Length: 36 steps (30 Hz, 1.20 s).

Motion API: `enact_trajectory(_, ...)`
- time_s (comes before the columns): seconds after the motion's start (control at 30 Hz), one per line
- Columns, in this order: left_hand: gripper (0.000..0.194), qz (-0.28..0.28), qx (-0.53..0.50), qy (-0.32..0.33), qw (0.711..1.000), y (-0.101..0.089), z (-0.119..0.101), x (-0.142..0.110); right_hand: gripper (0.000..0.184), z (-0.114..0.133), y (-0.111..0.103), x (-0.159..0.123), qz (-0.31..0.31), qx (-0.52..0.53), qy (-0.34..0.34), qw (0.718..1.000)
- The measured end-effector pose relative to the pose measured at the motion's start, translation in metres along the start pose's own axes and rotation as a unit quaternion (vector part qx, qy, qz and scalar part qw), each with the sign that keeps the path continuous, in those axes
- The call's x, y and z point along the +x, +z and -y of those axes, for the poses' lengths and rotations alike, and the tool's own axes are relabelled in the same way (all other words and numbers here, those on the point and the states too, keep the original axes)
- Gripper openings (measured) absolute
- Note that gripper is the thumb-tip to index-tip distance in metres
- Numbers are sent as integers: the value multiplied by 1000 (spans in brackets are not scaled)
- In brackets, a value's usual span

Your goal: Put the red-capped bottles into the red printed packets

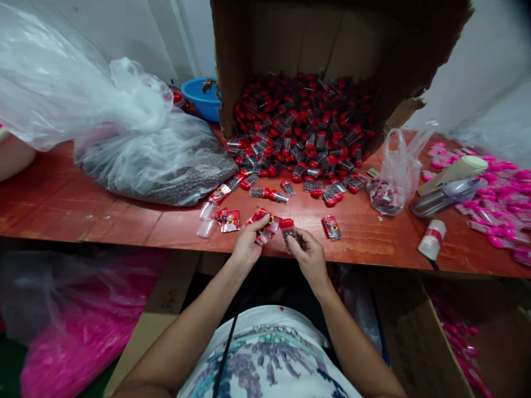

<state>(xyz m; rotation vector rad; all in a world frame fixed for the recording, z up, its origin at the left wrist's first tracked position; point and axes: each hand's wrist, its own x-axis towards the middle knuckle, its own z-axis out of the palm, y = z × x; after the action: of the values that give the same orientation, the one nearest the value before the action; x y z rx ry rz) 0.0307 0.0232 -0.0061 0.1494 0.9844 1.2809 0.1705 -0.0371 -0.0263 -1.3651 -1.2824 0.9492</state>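
Note:
My left hand is closed on several red printed sleeves near the table's front edge. Close beside it, my right hand grips a small clear container with a red cap and dark beads inside. Left of my hands lie more red printed sleeves and clear empty tubes. A container in a printed sleeve rests to the right. Beyond my hands, loose red-capped containers lie on the table in front of a large pile.
An open cardboard box on its side holds the pile. Left are a plastic bag of dark beads and a blue basin. Right stand a small plastic bag, a clear bottle, a white roll and pink containers.

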Motion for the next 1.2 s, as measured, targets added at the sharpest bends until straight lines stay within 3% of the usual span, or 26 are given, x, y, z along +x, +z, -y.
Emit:
enact_trajectory(0.3,14,10,-16,3,1000,1,-4,-1,22,5,0,-3,28,-11,-11,999)
enact_trajectory(0.57,26,43,24,55,997,2,0,-6,40,4,3,-2,48,128,75,988)
enact_trajectory(0.73,29,94,43,92,990,3,-3,-10,42,4,0,-1,76,135,91,984)
enact_trajectory(0.9,37,119,107,91,983,2,-2,-19,38,2,-2,-1,49,75,20,996)
enact_trajectory(1.0,39,125,157,125,972,-2,1,-20,36,2,-3,-2,41,25,-29,998)
enact_trajectory(1.1,39,139,189,156,959,-6,2,-18,35,3,-5,-3,38,6,-44,998)
enact_trajectory(1.2,39,164,193,142,957,-8,0,-19,30,5,-7,-4,56,41,-22,997)
